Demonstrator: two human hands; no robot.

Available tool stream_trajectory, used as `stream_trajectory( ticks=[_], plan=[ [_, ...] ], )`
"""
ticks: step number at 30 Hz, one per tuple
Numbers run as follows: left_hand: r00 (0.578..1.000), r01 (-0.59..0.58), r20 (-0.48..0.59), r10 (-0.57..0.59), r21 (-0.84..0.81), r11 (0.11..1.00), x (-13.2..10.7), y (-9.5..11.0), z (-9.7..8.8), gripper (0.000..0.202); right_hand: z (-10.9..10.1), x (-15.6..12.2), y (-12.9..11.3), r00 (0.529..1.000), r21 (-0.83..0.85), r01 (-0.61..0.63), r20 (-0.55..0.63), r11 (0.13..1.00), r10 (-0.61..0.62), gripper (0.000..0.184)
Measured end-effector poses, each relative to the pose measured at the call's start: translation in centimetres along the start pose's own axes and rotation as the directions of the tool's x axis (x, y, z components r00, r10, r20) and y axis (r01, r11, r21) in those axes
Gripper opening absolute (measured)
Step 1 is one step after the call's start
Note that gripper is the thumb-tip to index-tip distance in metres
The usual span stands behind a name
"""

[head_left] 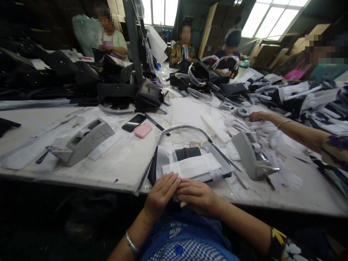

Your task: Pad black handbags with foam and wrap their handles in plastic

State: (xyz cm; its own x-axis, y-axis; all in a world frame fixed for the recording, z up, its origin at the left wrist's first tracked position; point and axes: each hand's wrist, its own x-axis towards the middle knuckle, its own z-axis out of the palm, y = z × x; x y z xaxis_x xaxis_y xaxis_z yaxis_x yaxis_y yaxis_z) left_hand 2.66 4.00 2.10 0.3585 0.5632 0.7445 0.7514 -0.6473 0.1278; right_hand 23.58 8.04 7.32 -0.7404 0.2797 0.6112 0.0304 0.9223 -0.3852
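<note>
A black handbag wrapped in white foam sheet lies at the table's near edge, its wrapped handle arching behind it. My left hand rests at the bag's near edge, fingers bent together over the wrapping. My right hand lies beside it, fingers curled and touching the left hand's fingertips over the same edge. What the fingers pinch is hidden.
A grey tape dispenser sits at left, another at right. A black phone and pink case lie behind. A co-worker's arm reaches in from the right. Black bags pile at the back, with several people seated.
</note>
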Motion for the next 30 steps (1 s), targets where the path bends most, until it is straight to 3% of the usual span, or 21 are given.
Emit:
stream_trajectory(
  ticks=[3,7,9,11,13,16,20,22,24,26,28,30],
  plan=[
    [1.000,-0.017,0.003,0.017,0.009,1.000,-0.4,-0.2,0.2,0.042,-1.5,1.5,0.2,0.998,0.060,-0.056,0.002,0.997,0.056,0.017],
    [1.000,-0.024,-0.009,0.025,0.053,0.998,-0.3,-0.2,0.2,0.042,-2.0,5.0,3.3,0.956,-0.203,-0.292,-0.025,0.934,0.294,0.026],
    [1.000,-0.025,0.012,0.024,0.066,0.998,-0.1,-0.1,0.1,0.042,-1.6,6.7,5.6,0.897,-0.369,-0.378,0.080,0.849,0.434,0.032],
    [0.999,-0.026,0.026,0.024,0.068,0.997,-0.1,-0.1,0.1,0.041,-0.9,8.2,7.6,0.817,-0.472,-0.379,0.234,0.796,0.528,0.032],
    [0.999,-0.024,0.027,0.023,0.072,0.997,-0.1,-0.2,0.2,0.041,-0.3,9.3,9.2,0.751,-0.488,-0.340,0.374,0.804,0.544,0.029],
    [0.999,-0.025,0.022,0.023,0.078,0.997,-0.2,-0.3,0.4,0.042,0.5,10.6,10.9,0.722,-0.445,-0.297,0.474,0.845,0.504,0.027],
    [0.999,-0.027,0.039,0.024,0.081,0.996,-0.1,-0.3,0.3,0.042,0.1,10.5,10.9,0.739,-0.419,-0.313,0.457,0.852,0.496,0.027],
    [0.999,-0.025,0.038,0.021,0.084,0.996,-0.1,-0.3,0.3,0.042,-0.6,8.8,9.2,0.829,-0.355,-0.331,0.333,0.874,0.449,0.028],
    [0.999,-0.022,0.035,0.019,0.086,0.996,-0.1,-0.3,0.3,0.043,-1.6,5.8,6.5,0.936,-0.235,-0.300,0.116,0.925,0.333,0.033],
    [0.999,-0.019,0.044,0.016,0.077,0.997,-0.2,-0.3,0.3,0.044,-2.3,2.1,3.6,0.981,-0.169,-0.192,-0.040,0.967,0.188,0.036],
    [0.998,-0.021,0.056,0.017,0.066,0.998,-0.2,-0.3,0.2,0.044,-2.5,-1.6,1.3,0.998,-0.230,-0.065,0.009,0.971,0.068,0.041],
    [0.998,-0.022,0.060,0.018,0.067,0.998,-0.1,-0.3,0.2,0.044,-1.9,-4.4,0.0,0.987,-0.331,0.034,0.159,0.943,0.020,0.044]
  ],
)
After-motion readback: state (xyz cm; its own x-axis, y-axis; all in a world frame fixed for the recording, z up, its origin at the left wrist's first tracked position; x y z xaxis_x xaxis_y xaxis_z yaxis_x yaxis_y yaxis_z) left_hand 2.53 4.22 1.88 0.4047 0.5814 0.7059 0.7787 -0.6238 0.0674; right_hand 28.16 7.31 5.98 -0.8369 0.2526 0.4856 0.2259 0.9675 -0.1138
